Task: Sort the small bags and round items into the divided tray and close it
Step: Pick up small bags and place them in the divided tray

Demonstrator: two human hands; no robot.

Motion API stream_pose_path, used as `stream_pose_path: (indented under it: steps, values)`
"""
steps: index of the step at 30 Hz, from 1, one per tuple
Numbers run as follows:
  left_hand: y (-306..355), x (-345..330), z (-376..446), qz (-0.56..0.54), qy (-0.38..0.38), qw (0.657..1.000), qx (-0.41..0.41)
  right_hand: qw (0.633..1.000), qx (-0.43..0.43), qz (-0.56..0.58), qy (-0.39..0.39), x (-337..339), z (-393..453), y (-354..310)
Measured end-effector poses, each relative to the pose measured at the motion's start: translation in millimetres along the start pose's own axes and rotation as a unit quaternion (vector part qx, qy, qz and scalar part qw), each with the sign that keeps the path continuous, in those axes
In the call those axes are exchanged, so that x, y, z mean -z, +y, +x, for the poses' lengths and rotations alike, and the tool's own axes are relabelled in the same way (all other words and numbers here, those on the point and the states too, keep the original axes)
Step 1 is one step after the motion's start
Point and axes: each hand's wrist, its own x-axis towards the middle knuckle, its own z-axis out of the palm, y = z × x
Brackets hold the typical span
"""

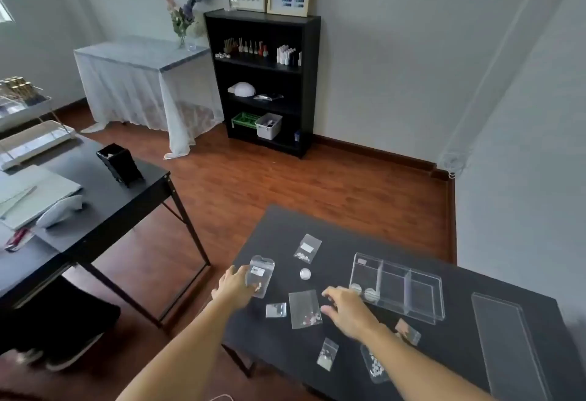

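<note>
Mid-sort: left hand clamped on a bag at lower centre; right hand, fingers spread, empty, over another bag. Tray right, two discs inside. Next, probably: bag into an empty compartment

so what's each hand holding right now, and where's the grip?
Left hand grips the hang-hole bag by its left edge, lower half. Right hand holds nothing visible; it hovers open beside the divided tray.
</note>
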Motion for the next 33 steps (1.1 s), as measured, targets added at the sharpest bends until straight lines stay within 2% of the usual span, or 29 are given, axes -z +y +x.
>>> stream_pose_path:
  steps: [6,14,19,23,28,33]
  values:
    - [-3,-18,29,-0.015,-0.017,0.999,-0.028,0.997,-0.070,0.035,-0.025,-33,16,-11]
    - [9,-36,47,-0.037,0.049,0.997,-0.036,0.993,-0.113,-0.016,-0.004,-61,39,-28]
    - [4,-35,55,-0.137,0.034,0.989,-0.031,0.985,-0.166,0.037,0.005,-65,48,-36]
    - [4,-32,56,-0.164,0.019,0.986,-0.024,0.978,-0.190,0.089,0.011,-64,50,-39]
    - [4,-30,52,-0.183,0.018,0.982,-0.053,0.974,-0.204,0.103,-0.001,-61,45,-36]
    - [11,-27,40,-0.240,0.019,0.968,-0.068,0.962,-0.205,0.164,0.076,-43,28,-22]
